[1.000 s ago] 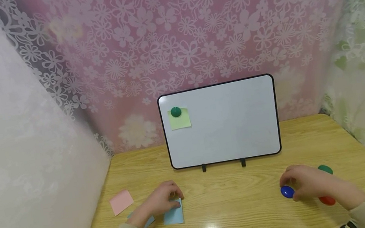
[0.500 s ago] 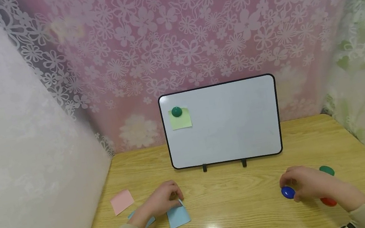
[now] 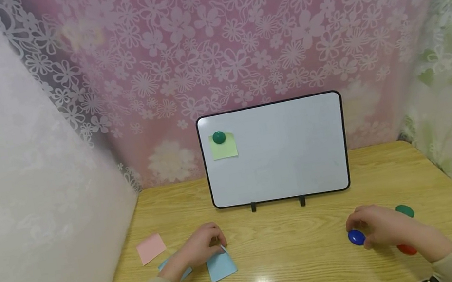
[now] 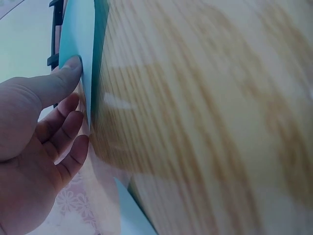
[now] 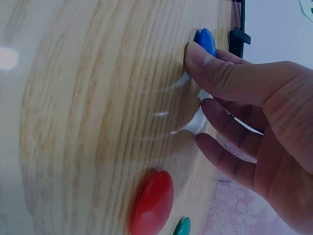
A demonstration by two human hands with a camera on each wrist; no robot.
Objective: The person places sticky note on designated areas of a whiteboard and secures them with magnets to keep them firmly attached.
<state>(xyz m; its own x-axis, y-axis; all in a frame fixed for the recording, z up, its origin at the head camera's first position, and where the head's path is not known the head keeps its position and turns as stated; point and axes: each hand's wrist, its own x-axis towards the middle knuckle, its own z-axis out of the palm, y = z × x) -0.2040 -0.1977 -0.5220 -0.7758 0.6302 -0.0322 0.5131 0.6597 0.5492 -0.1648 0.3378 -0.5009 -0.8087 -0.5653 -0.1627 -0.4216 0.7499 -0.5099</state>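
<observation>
My left hand [image 3: 201, 246] pinches the upper edge of a light blue sticky note [image 3: 222, 267] at the table's left front. In the left wrist view the thumb lies on the face of that note [image 4: 78, 32], while the other fingers are loosely curled below. A second blue note [image 3: 186, 272] lies partly hidden under my left wrist. Over on the right, my right hand [image 3: 383, 225] holds a round blue magnet [image 5: 208, 42] between thumb and index finger, low at the wooden table. Close by lie a red magnet [image 5: 155, 203] and a green magnet [image 3: 405, 211].
A whiteboard [image 3: 281, 152] with a black frame stands on small feet at the back. On its upper left, a green magnet [image 3: 218, 137] holds a light green note [image 3: 224, 150]. A pink note [image 3: 151, 249] lies at the table's left. Patterned curtains enclose the table.
The blue note in my left hand has turned, its lower end swinging to the right. Both hands stay almost in place, the right still at the blue magnet.
</observation>
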